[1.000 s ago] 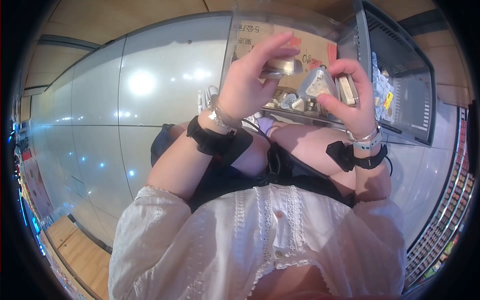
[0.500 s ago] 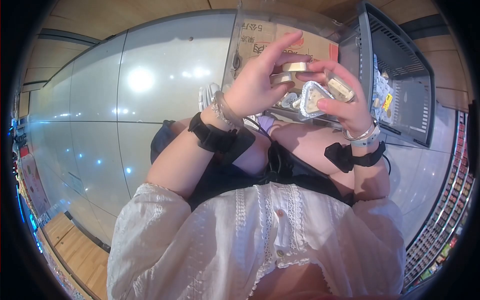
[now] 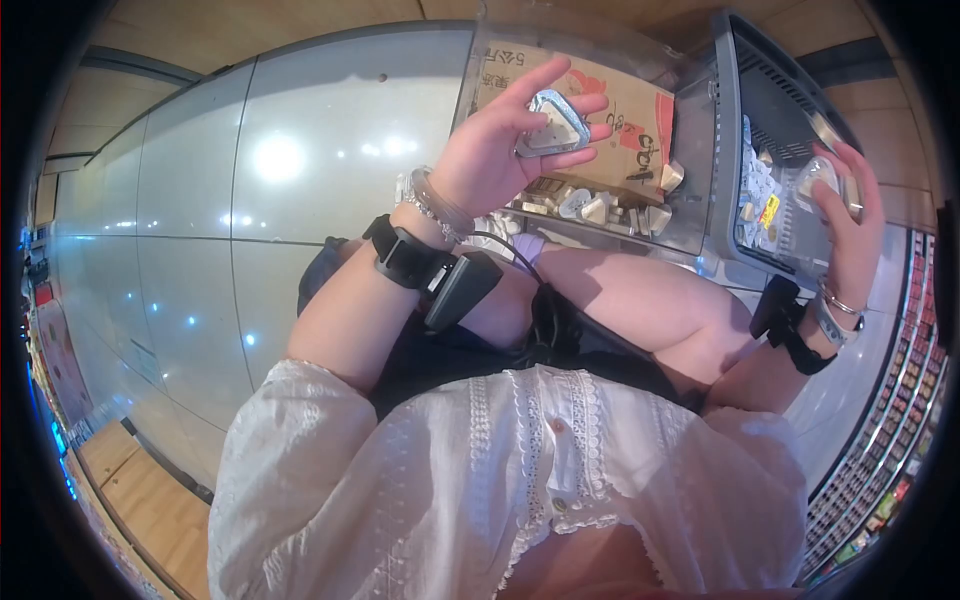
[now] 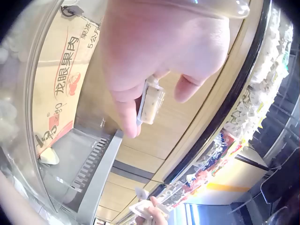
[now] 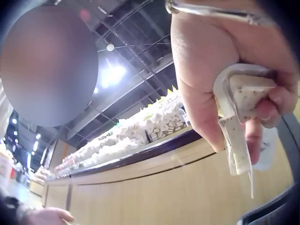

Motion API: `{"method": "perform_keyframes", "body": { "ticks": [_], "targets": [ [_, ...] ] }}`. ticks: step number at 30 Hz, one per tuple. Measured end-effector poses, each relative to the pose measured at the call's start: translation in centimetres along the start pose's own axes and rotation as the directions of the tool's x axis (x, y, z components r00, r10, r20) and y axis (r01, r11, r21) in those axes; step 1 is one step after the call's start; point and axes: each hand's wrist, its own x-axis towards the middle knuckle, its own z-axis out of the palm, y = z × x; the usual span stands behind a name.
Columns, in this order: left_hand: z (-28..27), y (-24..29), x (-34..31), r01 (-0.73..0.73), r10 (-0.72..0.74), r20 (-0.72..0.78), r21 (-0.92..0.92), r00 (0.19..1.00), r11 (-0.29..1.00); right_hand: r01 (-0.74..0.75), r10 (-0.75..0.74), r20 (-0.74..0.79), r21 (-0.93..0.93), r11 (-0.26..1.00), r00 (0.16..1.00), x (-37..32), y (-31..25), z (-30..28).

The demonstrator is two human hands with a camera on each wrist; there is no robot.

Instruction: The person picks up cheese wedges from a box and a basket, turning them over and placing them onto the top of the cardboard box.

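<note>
A person in a white lace blouse (image 3: 450, 480) looks down over bare knees to a glossy grey tiled floor (image 3: 190, 210). Store shelves (image 3: 900, 400) curve along the right edge of the head view.

In front of the knees stands a clear plastic bin (image 3: 700, 215). A brown cardboard box (image 3: 640, 120) printed with red and black characters sits inside it. Just to the right of the bin is a grey plastic basket (image 3: 728, 150) with slotted walls, holding small white packets (image 3: 757, 185).

The two hands are well apart. The left hand (image 3: 490, 150) is raised in front of the cardboard box, palm toward the face. Its thumb and fingers are curled around a small triangular jelly cup (image 3: 550, 128) with a silver foil lid. In the left wrist view the cup is seen edge-on, pinched between the thumb and a finger.

The right hand (image 3: 850, 230) is held out over the grey basket. Its fingers are closed around a small stack of similar cups (image 3: 822, 180). The right wrist view shows at least two speckled pale cups there, pressed against the palm by curled fingers.

More loose cups (image 3: 590, 208) lie on the bottom of the clear bin, below the cardboard box. A black strap with a camera (image 3: 440, 275) is on each wrist, alongside bracelets.
</note>
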Motion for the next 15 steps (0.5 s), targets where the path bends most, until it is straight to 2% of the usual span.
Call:
{"method": "perform_keyframes", "body": {
  "ticks": [1, 4, 6, 7, 8, 10, 12, 13, 15],
  "targets": [
    [-0.1, 0.0, 0.1, -0.004, 0.004, 0.000, 0.000, 1.000, 1.000, -0.038, 0.018, -0.110, -0.186, 0.982, 0.994, 0.2, 0.2, -0.6],
    [0.0, -0.4, 0.3, 0.020, -0.020, -0.040, 0.001, 0.999, 1.000, -0.021, 0.013, -0.042, -0.201, 0.979, 0.999, 0.3, 0.8, 0.3],
    [0.1, -0.8, 0.5, 0.061, -0.064, -0.054, -0.069, 0.996, 0.996, 0.065, -0.060, 0.065, -0.067, 0.996, 0.996, -0.1, 0.2, 3.1],
    [0.2, -1.0, 0.6, 0.064, -0.068, -0.053, -0.070, 0.996, 0.995, 0.027, -0.034, 0.216, 0.038, 0.999, 0.976, -0.2, -0.1, 4.5],
    [0.4, -1.4, 0.7, 0.113, -0.118, -0.050, -0.084, 0.992, 0.990, 0.042, -0.082, 0.326, 0.127, 0.991, 0.942, -0.4, -0.4, 6.3],
    [0.8, -2.0, 0.8, 0.166, -0.171, -0.045, -0.097, 0.984, 0.981, -0.145, -0.013, 0.500, 0.275, 0.950, 0.866, -0.8, -0.4, 9.4],
    [1.4, -2.2, 0.6, 0.205, -0.202, -0.155, 0.009, 0.967, 0.979, -0.173, -0.072, 0.598, 0.341, 0.924, 0.798, -0.8, 0.4, 11.6],
    [1.4, -2.2, 0.6, 0.207, -0.203, -0.154, 0.008, 0.967, 0.978, -0.173, -0.071, 0.597, 0.341, 0.924, 0.799, -0.6, 0.8, 12.4],
    [1.2, -2.3, 0.5, 0.202, -0.204, -0.028, -0.054, 0.979, 0.978, -0.121, -0.057, 0.557, 0.278, 0.953, 0.829, -0.5, 1.1, 13.5]
  ]
}}
